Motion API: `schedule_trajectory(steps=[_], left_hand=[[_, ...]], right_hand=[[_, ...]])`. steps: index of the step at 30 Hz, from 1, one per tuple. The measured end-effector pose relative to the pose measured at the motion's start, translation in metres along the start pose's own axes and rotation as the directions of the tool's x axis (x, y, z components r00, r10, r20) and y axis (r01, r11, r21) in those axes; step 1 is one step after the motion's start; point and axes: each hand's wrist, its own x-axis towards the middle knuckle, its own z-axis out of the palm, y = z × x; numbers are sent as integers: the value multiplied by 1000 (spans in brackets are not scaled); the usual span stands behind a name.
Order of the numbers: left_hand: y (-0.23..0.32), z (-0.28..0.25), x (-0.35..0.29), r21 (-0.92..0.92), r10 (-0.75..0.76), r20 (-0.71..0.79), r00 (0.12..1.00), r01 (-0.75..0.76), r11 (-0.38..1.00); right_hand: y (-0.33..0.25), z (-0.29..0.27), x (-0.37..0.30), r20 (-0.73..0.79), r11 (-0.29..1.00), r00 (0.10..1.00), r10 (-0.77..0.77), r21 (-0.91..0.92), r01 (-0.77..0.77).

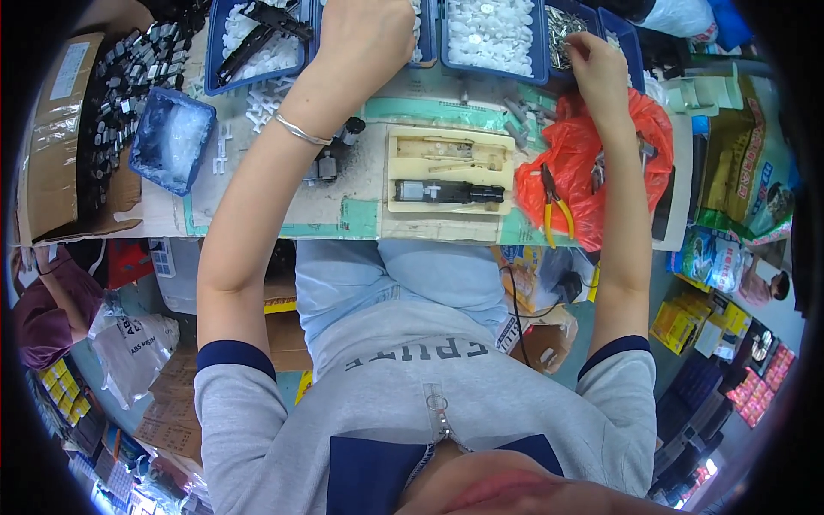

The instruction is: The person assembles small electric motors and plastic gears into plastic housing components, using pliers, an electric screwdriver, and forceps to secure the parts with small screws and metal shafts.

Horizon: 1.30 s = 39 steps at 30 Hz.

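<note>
My left hand reaches to the far edge, over a blue bin that it mostly covers; its fingers are hidden. At the right, my right hand has its fingertips pinched together at a blue bin of small metal pins; whatever is between them is too small to make out. Between my arms a cream fixture tray lies on the bench. A black plastic housing with a light metallic piece rests in its near slot.
Pliers with yellow-orange handles lie on a red plastic bag. White discs fill another bin. Black parts lie over white ones in a bin. A small blue tub and a cardboard box of black parts stand left.
</note>
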Motion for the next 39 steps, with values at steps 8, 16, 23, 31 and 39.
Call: schedule_trajectory(steps=[8,16,23,31,39], left_hand=[[-15,2,-28,-113,17,-178,984,-37,993],[58,-51,-55,-839,-275,522,807,428,-336],[76,-51,-77,-760,-292,566,771,351,-547],[97,-55,-99,-854,-400,486,777,326,-405],[93,-62,-129,-888,-282,439,853,364,-280]], right_hand=[[-94,-25,-32,-26,866,996,-85,492,87],[-152,-22,-66,-106,596,992,60,801,50],[-158,-29,-82,-156,669,988,-22,731,130],[-169,-37,-95,-160,802,985,-58,580,142],[-156,-54,-120,164,742,976,-140,670,-6]])
